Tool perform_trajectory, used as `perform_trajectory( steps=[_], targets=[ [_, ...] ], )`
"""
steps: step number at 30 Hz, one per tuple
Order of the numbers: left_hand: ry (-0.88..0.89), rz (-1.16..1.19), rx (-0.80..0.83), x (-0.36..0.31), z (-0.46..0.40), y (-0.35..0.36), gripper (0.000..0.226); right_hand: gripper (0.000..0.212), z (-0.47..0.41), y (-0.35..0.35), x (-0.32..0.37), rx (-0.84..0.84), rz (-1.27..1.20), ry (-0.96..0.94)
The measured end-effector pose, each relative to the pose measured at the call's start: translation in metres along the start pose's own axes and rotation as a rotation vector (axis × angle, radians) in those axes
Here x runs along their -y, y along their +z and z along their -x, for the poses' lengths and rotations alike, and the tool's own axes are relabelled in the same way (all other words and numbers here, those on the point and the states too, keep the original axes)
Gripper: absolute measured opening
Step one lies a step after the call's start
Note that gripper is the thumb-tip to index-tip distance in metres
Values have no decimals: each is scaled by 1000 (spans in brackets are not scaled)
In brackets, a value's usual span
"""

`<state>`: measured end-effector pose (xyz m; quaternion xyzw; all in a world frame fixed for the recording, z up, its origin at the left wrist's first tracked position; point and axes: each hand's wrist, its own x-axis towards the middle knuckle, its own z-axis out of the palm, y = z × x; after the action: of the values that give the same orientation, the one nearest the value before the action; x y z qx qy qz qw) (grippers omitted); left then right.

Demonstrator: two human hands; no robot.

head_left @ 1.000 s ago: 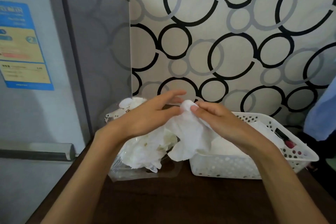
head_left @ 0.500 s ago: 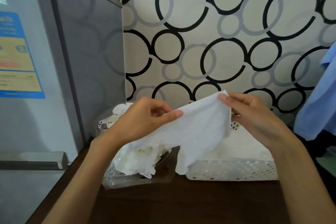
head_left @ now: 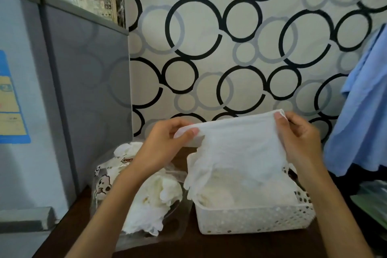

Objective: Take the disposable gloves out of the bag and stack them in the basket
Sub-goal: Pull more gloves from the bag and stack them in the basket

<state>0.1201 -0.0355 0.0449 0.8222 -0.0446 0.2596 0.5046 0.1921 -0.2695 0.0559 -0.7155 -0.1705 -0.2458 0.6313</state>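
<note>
One disposable glove is held spread above the basket, approx. over its rear half. The cuff edge is pinched at the left corner by the left hand, thumb on the near side, and at the right corner by the right hand; the fingers of both hands are curled onto the film, nothing else held. The glove's finger end hangs down, touching or just above the white stack already in the basket; contact cannot be confirmed.

Step judged in hand: laying the glove flat on the stack. Recommended: cuff to be kept taut btwn. both pinches so the film stays open; finger end to be lowered first, then the cuff drawn down toward the near wall so the glove lies flat, edges aligned w/ the stack. The left lower corner hangs at the basket's left rim and should be brought inside. Both corners to be released together, since thin film is likely to cling and bunch.

The bag, clear w/ a cartoon print, lies just left of the basket, w/ crumpled gloves spilling from its mouth.

Surface: dark brown, carrying bag and basket side by side. Room: grey fridge at left w/ a blue label, wallpaper of black and grey rings behind, blue cloth hanging at right.
</note>
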Motion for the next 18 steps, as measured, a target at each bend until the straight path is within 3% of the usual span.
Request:
perform_trajectory(
  steps=[4,8,12,14,18],
  targets=[
    [-75,-4,-101,-5,-9,15,20,21,0,-4,-3,-7,-4,-4],
    [24,72,-382,-20,-2,25,20,21,5,6,10,6,-83,-54],
    [95,20,-611,-36,1,18,18,19,11,16,18,67,-221,47],
    [28,-151,-568,-35,-4,13,17,17,7,17,9,96,-245,184],
    [-186,-600,-112,-18,-24,17,14,8,-7,3,-30,126,-18,440]
  ],
)
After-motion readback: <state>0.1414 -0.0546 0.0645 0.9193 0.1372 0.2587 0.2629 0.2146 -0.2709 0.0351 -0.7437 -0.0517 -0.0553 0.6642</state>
